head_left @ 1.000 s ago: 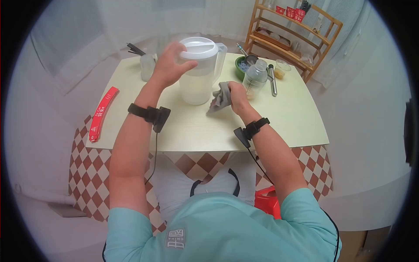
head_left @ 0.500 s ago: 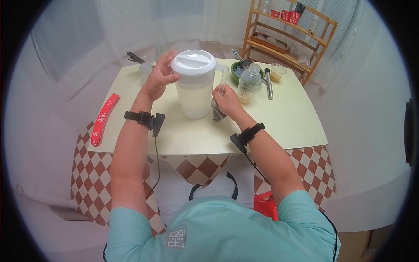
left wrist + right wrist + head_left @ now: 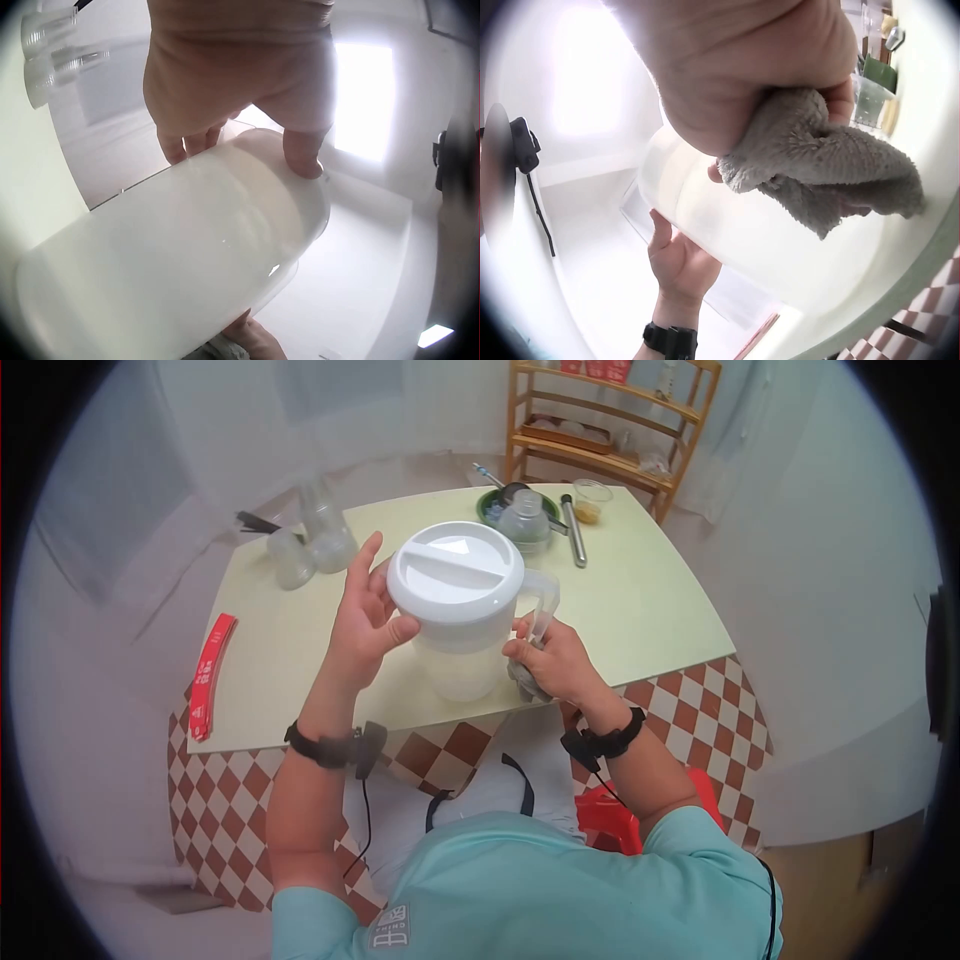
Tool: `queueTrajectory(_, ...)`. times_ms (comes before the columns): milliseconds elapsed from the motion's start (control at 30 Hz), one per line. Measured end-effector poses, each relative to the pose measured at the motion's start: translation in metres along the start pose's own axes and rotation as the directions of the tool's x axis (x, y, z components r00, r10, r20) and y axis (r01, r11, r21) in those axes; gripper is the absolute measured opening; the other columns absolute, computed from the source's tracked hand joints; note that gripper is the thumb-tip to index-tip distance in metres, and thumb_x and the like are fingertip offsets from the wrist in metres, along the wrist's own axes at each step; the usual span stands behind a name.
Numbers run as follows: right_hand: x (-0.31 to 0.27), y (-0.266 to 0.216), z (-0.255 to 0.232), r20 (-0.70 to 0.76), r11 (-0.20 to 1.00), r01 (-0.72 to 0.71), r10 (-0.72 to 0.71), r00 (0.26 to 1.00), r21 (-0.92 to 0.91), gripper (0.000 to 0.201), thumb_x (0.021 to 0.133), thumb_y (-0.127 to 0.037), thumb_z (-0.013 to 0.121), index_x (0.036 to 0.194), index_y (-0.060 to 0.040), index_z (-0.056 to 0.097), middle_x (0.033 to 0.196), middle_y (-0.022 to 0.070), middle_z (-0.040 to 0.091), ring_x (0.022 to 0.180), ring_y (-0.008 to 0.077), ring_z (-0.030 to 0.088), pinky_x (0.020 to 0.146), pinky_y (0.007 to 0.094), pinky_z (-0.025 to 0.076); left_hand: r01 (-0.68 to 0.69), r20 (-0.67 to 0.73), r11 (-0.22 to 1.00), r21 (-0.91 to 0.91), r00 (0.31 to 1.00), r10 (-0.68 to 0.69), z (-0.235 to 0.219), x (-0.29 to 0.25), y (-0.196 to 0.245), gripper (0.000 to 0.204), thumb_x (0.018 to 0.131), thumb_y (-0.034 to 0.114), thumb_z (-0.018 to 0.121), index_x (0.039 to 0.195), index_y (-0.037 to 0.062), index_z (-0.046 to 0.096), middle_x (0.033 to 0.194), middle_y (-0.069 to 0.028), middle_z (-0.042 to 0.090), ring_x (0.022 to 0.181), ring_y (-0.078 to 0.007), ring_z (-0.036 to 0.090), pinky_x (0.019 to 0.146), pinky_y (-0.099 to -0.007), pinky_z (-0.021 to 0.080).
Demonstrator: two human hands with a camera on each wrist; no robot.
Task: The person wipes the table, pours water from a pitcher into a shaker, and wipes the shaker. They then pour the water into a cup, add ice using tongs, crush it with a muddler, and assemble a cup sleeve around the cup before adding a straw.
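A white-lidded pitcher [image 3: 455, 585] of frosted plastic holds pale liquid near the table's front edge, handle on the right. My left hand [image 3: 358, 625] spans its upper left side just below the lid. In the left wrist view, the thumb [image 3: 304, 154] bends against one side of the pitcher and the fingertips go round behind it. My right hand [image 3: 558, 663] is at the lower end of the handle and grips a bunched grey fluffy cloth [image 3: 825, 161]. The cloth hangs below the palm beside the pitcher wall; part of the handle is hidden by that hand.
Clear cups [image 3: 325, 540] and black straws stand at the back left, near a red paper strip [image 3: 210, 675]. Behind the pitcher are a shaker bottle [image 3: 525, 525], a green bowl [image 3: 490, 508], a metal muddler [image 3: 574, 532] and a tub [image 3: 590, 505]. A wooden shelf [image 3: 610, 445] stands beyond.
The pitcher has come toward me to the front edge. My left hand has shifted from the lid to the side below it; my right hand has brought the cloth to the handle.
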State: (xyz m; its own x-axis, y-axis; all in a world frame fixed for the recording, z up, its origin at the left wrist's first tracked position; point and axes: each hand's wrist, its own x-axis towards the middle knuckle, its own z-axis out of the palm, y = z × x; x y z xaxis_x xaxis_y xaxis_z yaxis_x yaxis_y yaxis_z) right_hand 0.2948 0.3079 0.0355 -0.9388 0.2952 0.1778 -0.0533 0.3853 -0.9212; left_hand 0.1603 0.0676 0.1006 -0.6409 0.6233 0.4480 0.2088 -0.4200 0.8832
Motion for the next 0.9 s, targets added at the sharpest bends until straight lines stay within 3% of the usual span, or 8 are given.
queueTrajectory(333,-0.07,0.016,-0.09,-0.265,0.993,-0.098,0.112,0.958,0.067,0.026,0.091,-0.017,0.077,0.103,0.0015,0.065,0.092,0.0068,0.072,0.081,0.0117,0.065,0.074,0.0301,0.054,0.013,0.12,0.999,-0.038,0.993,-0.008,0.104,0.027,-0.052,0.101,0.089,0.021,0.079,0.159,0.0023,0.007,0.154,-0.0238,0.038,0.143,-0.0327,0.04,0.119,-0.0445,0.031)
queueTrajectory(400,-0.075,0.02,-0.108,-0.382,0.984,-0.156,0.176,0.907,0.084,0.025,0.091,-0.017,0.077,0.104,0.0013,0.065,0.092,0.0069,0.072,0.082,0.0123,0.065,0.074,0.0307,0.054,0.086,0.132,0.993,0.083,0.986,-0.096,0.119,0.031,-0.059,0.09,0.093,0.016,0.074,0.158,0.005,0.013,0.154,-0.0196,0.039,0.14,-0.0286,0.043,0.115,-0.0407,0.037)
queueTrajectory(433,-0.074,0.03,-0.119,-0.41,0.978,-0.174,0.206,0.888,0.115,0.025,0.091,-0.018,0.077,0.102,0.0006,0.064,0.092,0.0067,0.072,0.082,0.0127,0.065,0.074,0.031,0.054,0.039,0.038,0.998,0.057,0.998,-0.041,0.128,0.031,-0.067,0.058,0.095,0.013,0.07,0.143,0.0025,0.04,0.136,-0.0148,0.055,0.123,-0.0228,0.055,0.106,-0.0368,0.044)
queueTrajectory(467,-0.072,0.035,-0.13,-0.417,0.978,-0.177,0.209,0.884,0.114,0.025,0.091,-0.018,0.077,0.102,0.0006,0.064,0.092,0.0067,0.072,0.082,0.0127,0.065,0.074,0.031,0.054,0.04,0.045,0.998,0.052,0.998,-0.042,0.126,0.032,-0.077,0.058,0.095,0.013,0.07,0.143,0.0025,0.04,0.136,-0.0148,0.055,0.123,-0.0228,0.055,0.106,-0.0368,0.044)
queueTrajectory(567,-0.063,0.047,-0.162,-0.51,0.985,-0.16,0.17,0.843,0.065,0.026,0.091,-0.021,0.077,0.098,-0.0013,0.062,0.091,0.0061,0.071,0.082,0.0134,0.064,0.075,0.0308,0.053,0.102,-0.127,0.995,-0.011,0.987,-0.103,0.107,0.035,-0.097,0.01,0.095,0.012,0.065,0.095,0.006,0.057,0.091,-0.0041,0.062,0.087,-0.013,0.057,0.085,-0.0287,0.046)
queueTrajectory(633,-0.054,0.059,-0.185,-0.534,0.983,-0.179,0.169,0.829,0.033,0.029,0.092,-0.025,0.077,0.099,-0.0009,0.062,0.09,0.0066,0.071,0.082,0.0138,0.064,0.075,0.031,0.053,0.108,-0.276,0.993,-0.038,0.954,-0.115,0.093,0.039,-0.105,0.023,0.093,0.01,0.061,0.073,0.0109,0.05,0.069,0.0001,0.052,0.068,-0.0107,0.049,0.068,-0.025,0.04)
queueTrajectory(733,-0.031,0.079,-0.218,-0.563,0.974,-0.216,0.144,0.814,-0.064,0.036,0.092,-0.032,0.076,0.101,0.0001,0.062,0.089,0.008,0.07,0.081,0.0152,0.064,0.074,0.032,0.052,0.134,-0.392,0.984,-0.114,0.905,-0.168,0.05,0.038,-0.12,0.032,0.091,0.013,0.064,0.067,0.0128,0.044,0.061,0.0026,0.04,0.057,-0.0087,0.04,0.053,-0.0271,0.031)
queueTrajectory(900,0.015,0.11,-0.256,-0.608,0.955,-0.264,0.132,0.783,-0.133,0.042,0.092,-0.037,0.074,0.105,0.0016,0.064,0.089,0.0114,0.07,0.08,0.0196,0.065,0.076,0.0352,0.052,0.226,-0.505,0.957,-0.181,0.814,-0.287,-0.007,0.038,-0.117,0.038,0.093,0.013,0.06,0.064,0.0159,0.035,0.057,0.0041,0.029,0.047,-0.0093,0.026,0.047,-0.0305,0.022)
